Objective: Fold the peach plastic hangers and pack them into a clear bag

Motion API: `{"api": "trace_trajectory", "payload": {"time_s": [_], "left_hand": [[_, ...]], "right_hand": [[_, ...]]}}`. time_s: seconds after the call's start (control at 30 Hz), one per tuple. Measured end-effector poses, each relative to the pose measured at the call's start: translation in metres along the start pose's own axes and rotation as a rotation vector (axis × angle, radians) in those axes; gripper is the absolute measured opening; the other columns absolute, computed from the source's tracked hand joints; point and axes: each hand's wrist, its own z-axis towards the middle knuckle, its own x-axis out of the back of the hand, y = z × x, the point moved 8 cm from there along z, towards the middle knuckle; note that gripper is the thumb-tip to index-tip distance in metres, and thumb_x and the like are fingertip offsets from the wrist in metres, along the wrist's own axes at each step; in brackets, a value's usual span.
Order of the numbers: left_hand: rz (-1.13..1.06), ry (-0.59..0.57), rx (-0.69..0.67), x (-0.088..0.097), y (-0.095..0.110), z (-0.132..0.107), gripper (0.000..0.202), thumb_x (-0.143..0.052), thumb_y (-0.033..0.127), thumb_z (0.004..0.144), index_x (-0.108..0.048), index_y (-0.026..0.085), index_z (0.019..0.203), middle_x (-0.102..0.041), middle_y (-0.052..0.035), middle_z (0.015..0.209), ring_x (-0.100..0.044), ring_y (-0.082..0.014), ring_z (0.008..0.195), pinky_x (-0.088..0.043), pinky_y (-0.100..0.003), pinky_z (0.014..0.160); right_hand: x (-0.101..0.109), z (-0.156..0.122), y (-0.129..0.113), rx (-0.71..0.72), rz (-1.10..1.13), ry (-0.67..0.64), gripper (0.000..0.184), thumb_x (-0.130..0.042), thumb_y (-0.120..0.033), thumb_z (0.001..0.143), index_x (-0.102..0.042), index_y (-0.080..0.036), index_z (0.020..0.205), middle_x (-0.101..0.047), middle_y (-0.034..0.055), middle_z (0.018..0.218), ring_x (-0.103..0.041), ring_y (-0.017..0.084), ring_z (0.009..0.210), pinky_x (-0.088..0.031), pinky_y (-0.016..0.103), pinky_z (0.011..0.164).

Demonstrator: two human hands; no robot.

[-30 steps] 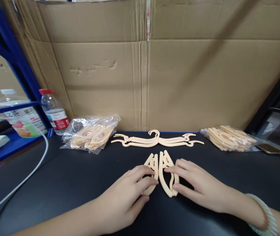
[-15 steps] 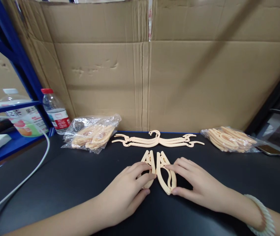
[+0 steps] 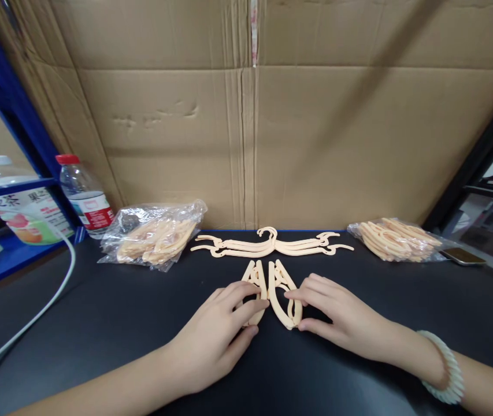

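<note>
Two folded cream plastic hangers lie side by side on the black table, nearly touching. On the left folded hanger (image 3: 260, 277) rests my left hand (image 3: 218, 329), its fingers over the top and the thumb at the near end; they cover part of it. My right hand (image 3: 341, 315) has the right folded hanger (image 3: 273, 292) between thumb and fingers at its outer side. Just beyond them, unfolded cream hangers (image 3: 246, 249) lie stacked flat, arms spread and hooks pointing to the back.
Clear bags of folded hangers lie at the back left (image 3: 155, 237) and back right (image 3: 397, 238). A phone (image 3: 463, 256) sits beside the right bag. A red-capped bottle (image 3: 85, 196), a blue shelf (image 3: 7, 254) and a white cable (image 3: 51, 300) are at left. Cardboard (image 3: 337, 144) stands behind.
The view has shifted slightly, so everything appears a little further left and higher. Both hands keep nearly the same hold on the folded hangers.
</note>
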Motion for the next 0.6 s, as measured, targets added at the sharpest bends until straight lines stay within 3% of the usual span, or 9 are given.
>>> {"api": "trace_trajectory", "payload": {"time_s": [0.23, 0.33, 0.5, 0.6], "left_hand": [[-0.052, 0.01, 0.016, 0.002, -0.003, 0.002, 0.043, -0.05, 0.014, 0.09, -0.051, 0.028, 0.131, -0.051, -0.0079, 0.135, -0.049, -0.0257, 0.125, -0.046, -0.045, 0.102], [-0.125, 0.049, 0.021, 0.008, -0.007, 0.004, 0.041, -0.049, 0.016, 0.091, -0.053, 0.027, 0.13, -0.053, -0.008, 0.134, -0.05, -0.0246, 0.124, -0.046, -0.043, 0.103], [-0.265, 0.207, 0.092, 0.027, -0.03, 0.006, 0.027, -0.045, 0.02, 0.094, -0.065, 0.024, 0.113, -0.062, -0.0074, 0.12, -0.057, -0.0223, 0.114, -0.047, -0.039, 0.1], [-0.361, 0.277, 0.177, 0.033, -0.049, 0.007, 0.022, -0.048, 0.024, 0.092, -0.068, 0.022, 0.101, -0.067, -0.0066, 0.108, -0.062, -0.0217, 0.103, -0.052, -0.036, 0.09]], "right_hand": [[0.008, 0.0, -0.009, 0.05, 0.033, 0.003, 0.035, -0.053, -0.024, 0.096, -0.051, -0.022, 0.131, -0.061, 0.0072, 0.102, -0.055, 0.021, 0.095, -0.048, 0.037, 0.086], [0.018, 0.001, -0.001, 0.041, 0.063, 0.01, 0.032, -0.051, -0.023, 0.096, -0.054, -0.022, 0.128, -0.062, 0.0052, 0.095, -0.056, 0.019, 0.089, -0.048, 0.035, 0.082], [0.045, -0.004, 0.05, -0.063, -0.073, 0.168, 0.024, -0.049, -0.025, 0.095, -0.059, -0.021, 0.117, -0.064, 0.0074, 0.099, -0.059, 0.023, 0.095, -0.05, 0.041, 0.086], [0.055, -0.011, 0.087, -0.124, -0.181, 0.245, 0.029, -0.049, -0.029, 0.094, -0.056, -0.019, 0.121, -0.062, 0.0116, 0.115, -0.057, 0.027, 0.108, -0.048, 0.048, 0.094]]}}
